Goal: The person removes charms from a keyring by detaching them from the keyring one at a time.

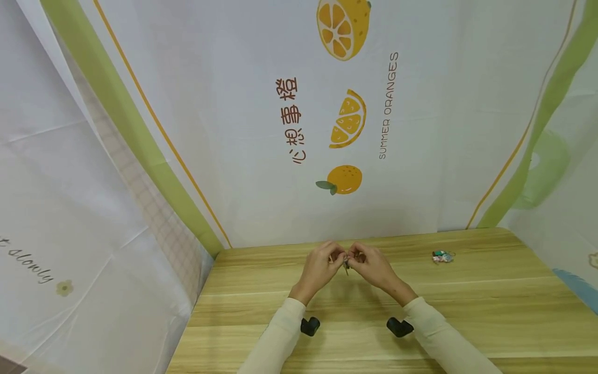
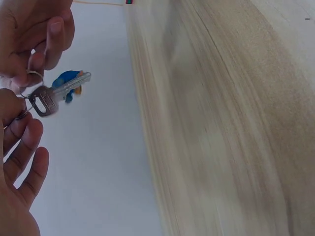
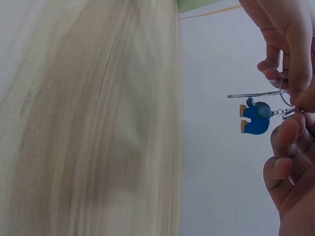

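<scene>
Hands together above the far middle of the wooden table, left hand and right hand meeting fingertip to fingertip. Between them, a silver key on a key ring, pinched from both sides, held clear of the tabletop. Hanging from the same ring, a small blue charm, dangling free beside the key. Off to the right near the table's back edge, a second small keychain, well apart, untouched. Behind, the orange-print cloth.
</scene>
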`<control>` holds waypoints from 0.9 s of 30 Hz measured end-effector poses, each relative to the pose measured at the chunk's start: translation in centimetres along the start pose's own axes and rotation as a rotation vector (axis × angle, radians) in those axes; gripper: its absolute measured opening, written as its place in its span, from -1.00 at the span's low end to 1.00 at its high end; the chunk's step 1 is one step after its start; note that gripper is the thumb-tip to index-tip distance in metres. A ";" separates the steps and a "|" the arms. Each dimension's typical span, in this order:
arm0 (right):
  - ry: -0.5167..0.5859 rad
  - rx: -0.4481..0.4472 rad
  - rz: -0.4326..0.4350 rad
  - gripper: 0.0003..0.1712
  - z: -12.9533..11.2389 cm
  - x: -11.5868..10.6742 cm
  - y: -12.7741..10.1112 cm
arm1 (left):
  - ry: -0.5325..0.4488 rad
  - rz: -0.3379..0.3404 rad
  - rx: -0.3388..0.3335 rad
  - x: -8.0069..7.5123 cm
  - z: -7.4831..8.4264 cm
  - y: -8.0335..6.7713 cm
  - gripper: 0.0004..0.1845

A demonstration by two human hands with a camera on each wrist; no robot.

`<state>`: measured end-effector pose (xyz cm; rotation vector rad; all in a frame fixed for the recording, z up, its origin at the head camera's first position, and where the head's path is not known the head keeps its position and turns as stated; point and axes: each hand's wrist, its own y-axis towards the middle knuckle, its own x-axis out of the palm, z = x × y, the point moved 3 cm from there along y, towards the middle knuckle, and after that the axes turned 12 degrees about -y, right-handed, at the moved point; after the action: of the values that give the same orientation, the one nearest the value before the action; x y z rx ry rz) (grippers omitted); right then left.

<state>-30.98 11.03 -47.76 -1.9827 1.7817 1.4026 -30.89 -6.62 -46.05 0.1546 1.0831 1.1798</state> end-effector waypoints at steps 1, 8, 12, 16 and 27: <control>0.005 -0.007 0.001 -0.87 0.0 0.0 0.0 | -0.001 0.002 -0.005 0.0 -0.1 0.0 -0.95; 0.017 -0.024 0.006 -0.87 -0.2 -0.4 0.1 | -0.013 0.010 -0.019 -0.2 -0.4 -0.1 -0.94; 0.017 -0.011 0.010 -0.89 -0.2 -0.7 0.1 | -0.009 0.017 -0.022 -0.3 -0.3 0.0 -0.95; 0.008 -0.001 0.016 -0.92 -0.1 -0.9 0.2 | -0.008 0.022 -0.037 -0.4 -0.4 0.1 -0.95; -0.006 0.025 0.050 -0.94 0.7 -1.2 0.1 | -0.013 0.045 -0.035 -0.7 -0.5 0.0 -0.93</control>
<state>-31.29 12.32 -47.32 -1.9322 1.8495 1.3929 -31.20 -7.35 -45.89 0.1604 1.0514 1.2361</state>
